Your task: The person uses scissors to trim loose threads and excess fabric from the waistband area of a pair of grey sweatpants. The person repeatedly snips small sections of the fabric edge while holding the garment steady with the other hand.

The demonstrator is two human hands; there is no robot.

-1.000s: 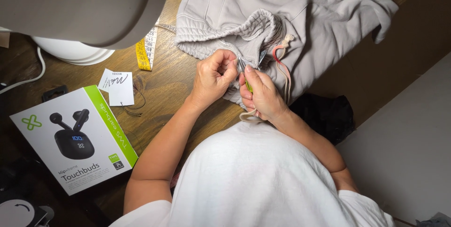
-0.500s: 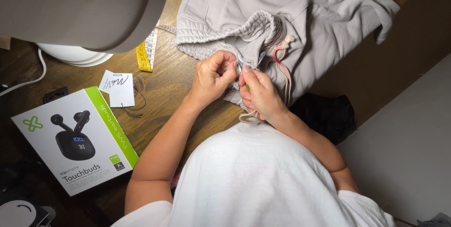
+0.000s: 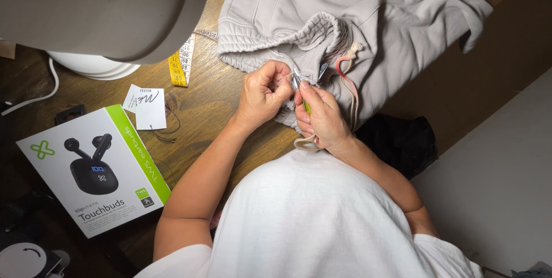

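Note:
A light grey sweat garment [image 3: 368,25] with a ribbed waistband lies on the wooden table [image 3: 201,100]. My left hand [image 3: 263,93] pinches the waistband edge near its opening. My right hand [image 3: 322,118] is closed on a small green-handled tool [image 3: 306,105], its tip at the fabric right by the left fingers. A pink and cream drawstring [image 3: 347,77] hangs from the waistband past my right hand; a cream loop shows under that hand.
A white and green earbuds box [image 3: 95,169] lies at the left. Paper tags [image 3: 146,105] and a yellow tape measure [image 3: 180,65] sit beside a large grey lamp shade [image 3: 103,8]. Dark cloth [image 3: 397,140] lies at the right.
Both hands stay pinched at the waistband; only small finger shifts show. The view has drifted slightly.

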